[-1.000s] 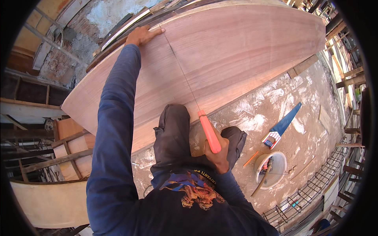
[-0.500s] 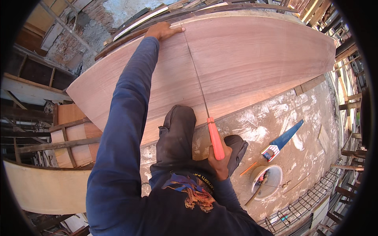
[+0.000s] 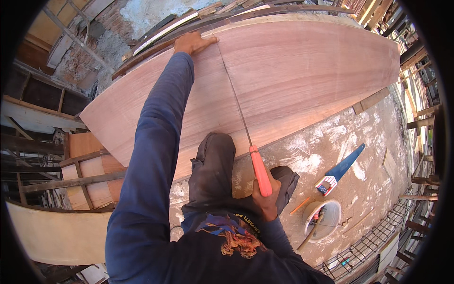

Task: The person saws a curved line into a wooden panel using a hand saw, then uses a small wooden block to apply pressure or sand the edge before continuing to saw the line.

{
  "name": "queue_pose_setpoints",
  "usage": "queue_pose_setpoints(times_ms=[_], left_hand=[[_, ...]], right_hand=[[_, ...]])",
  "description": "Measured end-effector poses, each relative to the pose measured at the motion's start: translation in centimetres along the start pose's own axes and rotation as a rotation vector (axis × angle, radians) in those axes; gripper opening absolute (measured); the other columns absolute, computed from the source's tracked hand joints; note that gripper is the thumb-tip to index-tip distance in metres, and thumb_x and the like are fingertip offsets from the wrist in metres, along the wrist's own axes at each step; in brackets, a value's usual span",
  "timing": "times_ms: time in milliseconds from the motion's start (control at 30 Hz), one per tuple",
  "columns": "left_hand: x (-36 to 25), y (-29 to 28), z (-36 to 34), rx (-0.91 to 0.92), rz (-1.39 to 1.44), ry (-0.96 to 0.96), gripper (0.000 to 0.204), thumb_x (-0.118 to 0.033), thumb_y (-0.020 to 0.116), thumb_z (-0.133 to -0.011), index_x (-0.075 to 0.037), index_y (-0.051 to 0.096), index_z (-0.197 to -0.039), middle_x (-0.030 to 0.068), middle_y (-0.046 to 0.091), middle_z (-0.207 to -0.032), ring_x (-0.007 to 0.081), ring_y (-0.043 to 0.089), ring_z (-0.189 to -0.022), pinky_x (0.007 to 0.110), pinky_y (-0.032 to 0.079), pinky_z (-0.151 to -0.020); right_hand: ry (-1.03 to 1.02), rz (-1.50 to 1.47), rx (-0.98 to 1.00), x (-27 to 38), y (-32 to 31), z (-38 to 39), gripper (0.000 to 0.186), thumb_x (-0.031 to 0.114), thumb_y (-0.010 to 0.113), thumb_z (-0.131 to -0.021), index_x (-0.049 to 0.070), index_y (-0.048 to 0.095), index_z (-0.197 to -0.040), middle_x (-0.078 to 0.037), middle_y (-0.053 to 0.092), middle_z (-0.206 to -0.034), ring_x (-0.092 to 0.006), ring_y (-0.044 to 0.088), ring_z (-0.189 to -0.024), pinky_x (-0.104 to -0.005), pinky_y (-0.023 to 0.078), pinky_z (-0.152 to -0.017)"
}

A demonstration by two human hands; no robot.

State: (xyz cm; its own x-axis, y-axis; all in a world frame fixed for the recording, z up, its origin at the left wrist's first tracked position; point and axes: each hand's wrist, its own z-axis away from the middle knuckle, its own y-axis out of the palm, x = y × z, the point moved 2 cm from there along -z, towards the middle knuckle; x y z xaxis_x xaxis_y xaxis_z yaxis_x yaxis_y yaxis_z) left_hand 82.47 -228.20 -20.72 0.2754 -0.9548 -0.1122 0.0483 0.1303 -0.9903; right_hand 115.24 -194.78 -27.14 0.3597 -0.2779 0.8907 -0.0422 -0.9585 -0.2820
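A large reddish-brown plywood sheet (image 3: 302, 71) lies across in front of me. My left hand (image 3: 191, 44) is closed over its far edge, its thumb stretched out beside the tip of a saw blade; the fingertips are partly hidden. In my right hand (image 3: 266, 201) is the orange-red handle of a hand saw (image 3: 261, 171), close to my right knee. Seen almost edge-on, its thin blade runs from the handle over the sheet to the far edge. My left knee (image 3: 216, 144) is up against the near side of the sheet.
On the dusty floor at right lie a blue-bladed saw (image 3: 347, 162), an orange pencil-like stick (image 3: 299, 205) and a wire-mesh frame (image 3: 373, 236). A white bucket (image 3: 336, 215) there holds tools. Timber strips (image 3: 179, 29) lie beyond the sheet; a curved pale panel (image 3: 56, 232) is at left.
The saw handle has come slightly toward me, with the blade still lying across the sheet. My left hand keeps its place at the far edge. The whole view has shifted a little.
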Motion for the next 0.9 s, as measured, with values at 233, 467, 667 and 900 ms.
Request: queue_pose_setpoints(times_ms=[233,467,667,900], left_hand=[[-0.1,0.1,0.8,-0.022,-0.010,-0.057,0.102,-0.086,0.049,-0.072,-0.009,0.057,-0.139,0.0206,0.059,-0.136,0.0354,0.056,-0.127,0.047,0.043,-0.104],[0.1,0.8,0.1,-0.114,0.003,-0.064,0.094,-0.085,0.054,-0.070,-0.010,0.068,-0.125,0.0187,0.068,-0.121,0.0342,0.065,-0.115,0.047,0.049,-0.094],[-0.5,-0.2,1.5,-0.039,0.048,-0.062,0.104,-0.082,0.054,-0.071,-0.006,0.053,-0.142,0.0223,0.055,-0.140,0.0365,0.052,-0.131,0.048,0.040,-0.106],[-0.6,-0.2,1.7,-0.040,0.038,-0.084,0.106,-0.083,0.053,-0.070,-0.006,0.051,-0.143,0.0211,0.056,-0.139,0.0370,0.053,-0.130,0.047,0.040,-0.106]], right_hand=[[0.154,-0.108,0.037,-4.1,4.5,-6.8,0.041,-0.001,0.059,-0.079,-0.003,0.065,-0.120,-0.019,0.061,-0.069,-0.0156,0.056,-0.057,-0.0313,0.047,-0.057],[0.088,-0.024,0.027,-0.8,-0.4,-0.4,0.046,-0.005,0.058,-0.076,-0.006,0.065,-0.121,-0.019,0.072,-0.091,-0.0263,0.073,-0.080,-0.0299,0.054,-0.070],[0.140,-0.134,0.013,-5.1,5.5,-7.4,0.044,-0.002,0.059,-0.078,-0.004,0.065,-0.121,-0.016,0.062,-0.072,-0.0153,0.058,-0.059,-0.0299,0.048,-0.058],[0.067,-0.039,0.016,-1.6,-0.5,1.1,0.044,-0.002,0.058,-0.079,-0.006,0.064,-0.122,-0.019,0.065,-0.077,-0.0204,0.068,-0.066,-0.0323,0.051,-0.060]])
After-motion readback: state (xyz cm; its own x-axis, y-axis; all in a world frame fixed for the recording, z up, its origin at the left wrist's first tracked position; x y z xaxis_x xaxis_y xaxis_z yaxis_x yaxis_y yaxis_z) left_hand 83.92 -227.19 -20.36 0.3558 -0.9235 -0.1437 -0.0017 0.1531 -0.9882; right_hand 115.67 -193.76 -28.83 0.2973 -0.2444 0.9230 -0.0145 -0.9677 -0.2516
